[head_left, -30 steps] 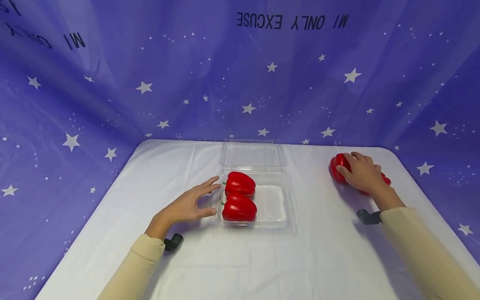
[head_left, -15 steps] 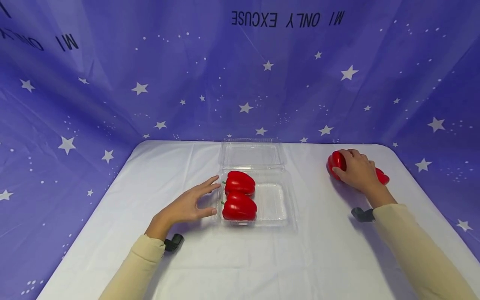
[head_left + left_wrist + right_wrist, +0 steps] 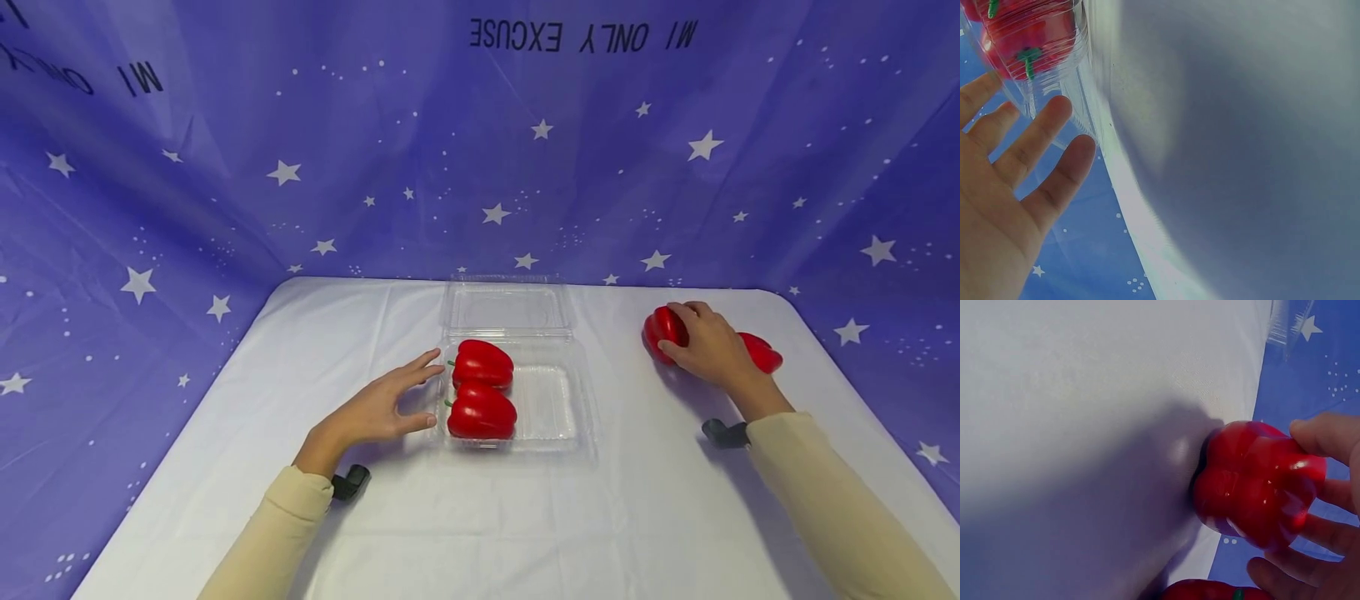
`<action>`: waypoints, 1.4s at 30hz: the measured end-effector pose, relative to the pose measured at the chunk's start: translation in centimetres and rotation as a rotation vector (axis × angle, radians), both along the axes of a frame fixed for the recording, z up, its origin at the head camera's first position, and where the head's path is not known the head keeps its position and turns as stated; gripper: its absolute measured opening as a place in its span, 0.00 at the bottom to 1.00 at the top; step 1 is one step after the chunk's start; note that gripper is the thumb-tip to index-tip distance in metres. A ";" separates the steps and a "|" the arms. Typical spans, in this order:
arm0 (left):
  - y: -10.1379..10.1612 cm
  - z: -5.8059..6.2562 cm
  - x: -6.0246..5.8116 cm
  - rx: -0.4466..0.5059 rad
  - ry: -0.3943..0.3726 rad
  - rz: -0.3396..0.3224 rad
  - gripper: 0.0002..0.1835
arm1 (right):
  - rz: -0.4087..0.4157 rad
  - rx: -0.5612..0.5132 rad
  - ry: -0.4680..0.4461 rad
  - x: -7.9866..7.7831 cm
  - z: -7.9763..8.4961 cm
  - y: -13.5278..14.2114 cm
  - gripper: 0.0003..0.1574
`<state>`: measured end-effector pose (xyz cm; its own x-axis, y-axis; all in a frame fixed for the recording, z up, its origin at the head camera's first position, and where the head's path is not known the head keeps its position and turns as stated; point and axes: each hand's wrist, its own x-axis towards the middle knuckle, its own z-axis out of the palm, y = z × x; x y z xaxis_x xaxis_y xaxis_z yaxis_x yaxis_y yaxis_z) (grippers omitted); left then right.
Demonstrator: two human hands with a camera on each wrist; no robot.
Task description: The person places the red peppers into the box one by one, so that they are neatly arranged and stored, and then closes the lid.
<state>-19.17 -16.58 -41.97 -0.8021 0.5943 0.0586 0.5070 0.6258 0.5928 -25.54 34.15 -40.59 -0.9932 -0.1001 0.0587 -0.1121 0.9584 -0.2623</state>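
Two red bell peppers, a far one [image 3: 483, 362] and a near one [image 3: 482, 412], lie side by side in the left half of a clear plastic clamshell box [image 3: 546, 404]. Its lid [image 3: 506, 310] is folded back behind it. Just left of the box is my left hand [image 3: 371, 410], fingers spread and holding nothing. My right hand [image 3: 708, 346], at the far right of the table, grips another red bell pepper [image 3: 1254, 487] between thumb and fingers. A further red bell pepper [image 3: 761, 353] lies right of that hand, partly hidden by it.
A white cloth [image 3: 480, 525] covers the table. Blue-purple curtains [image 3: 420, 167] printed with stars stand along the back and sides. A dark wrist camera [image 3: 351, 482] sits under the left wrist, another [image 3: 724, 432] under the right.
My right hand has moved slightly left with the pepper it grips, so more of the pepper behind it shows. The left hand has stayed beside the box.
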 end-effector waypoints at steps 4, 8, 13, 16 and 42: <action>0.0 0.0 -0.1 0.001 0.009 -0.002 0.39 | 0.023 -0.028 0.006 0.4 0.0 -0.1 0.51; 0.0 0.0 -0.1 0.012 -0.001 -0.001 0.39 | 0.080 -0.030 0.036 1.6 0.1 -0.4 0.50; -0.1 -0.1 0.1 0.010 -0.006 0.003 0.39 | 0.179 -0.017 0.056 4.0 0.1 -1.3 0.49; -0.1 0.0 0.2 0.010 -0.005 0.007 0.39 | 0.226 -0.016 0.091 5.3 -0.1 -1.7 0.50; -0.1 0.1 0.2 -0.023 0.000 0.008 0.39 | 0.269 -0.073 0.156 6.1 -1.2 -1.5 0.49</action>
